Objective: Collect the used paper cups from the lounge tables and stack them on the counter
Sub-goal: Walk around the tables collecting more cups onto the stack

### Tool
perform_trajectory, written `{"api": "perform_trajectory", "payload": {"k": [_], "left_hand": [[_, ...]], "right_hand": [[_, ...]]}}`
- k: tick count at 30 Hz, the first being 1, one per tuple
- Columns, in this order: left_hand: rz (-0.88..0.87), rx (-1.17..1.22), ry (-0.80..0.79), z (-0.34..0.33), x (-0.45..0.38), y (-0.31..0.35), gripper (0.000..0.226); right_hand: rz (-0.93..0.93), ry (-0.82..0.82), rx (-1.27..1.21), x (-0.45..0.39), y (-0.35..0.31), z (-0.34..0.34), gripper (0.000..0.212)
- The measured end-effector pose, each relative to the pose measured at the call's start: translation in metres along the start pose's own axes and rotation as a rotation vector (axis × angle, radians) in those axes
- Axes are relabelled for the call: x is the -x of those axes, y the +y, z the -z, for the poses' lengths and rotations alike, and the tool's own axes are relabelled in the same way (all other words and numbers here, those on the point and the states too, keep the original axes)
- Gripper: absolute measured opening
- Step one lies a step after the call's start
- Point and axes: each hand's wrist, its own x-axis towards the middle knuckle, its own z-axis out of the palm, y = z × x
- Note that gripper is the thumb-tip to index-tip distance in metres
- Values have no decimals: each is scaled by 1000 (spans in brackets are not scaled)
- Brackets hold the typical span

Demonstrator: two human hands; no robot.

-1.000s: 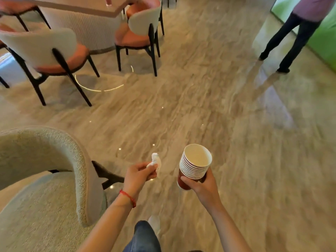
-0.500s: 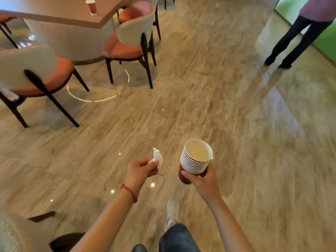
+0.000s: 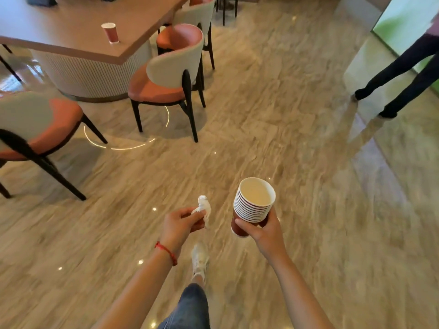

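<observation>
The right hand (image 3: 263, 230) grips a nested stack of red paper cups with white rims (image 3: 253, 205), held upright over the floor. The left hand (image 3: 181, 223) pinches a crumpled white tissue (image 3: 204, 207). A single red paper cup (image 3: 110, 32) stands upright near the front corner of the tan wooden lounge table (image 3: 59, 27).
</observation>
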Motion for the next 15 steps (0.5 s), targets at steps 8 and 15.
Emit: {"api": "perform_trajectory", "payload": {"k": [8, 15], "left_hand": [[-41, 25, 42, -10, -161, 95, 11], [-29, 29, 53, -24, -256, 152, 10]], "right_hand": [[15, 12, 3, -170, -42, -43, 61], [5, -28, 15, -280, -67, -59, 60]]}}
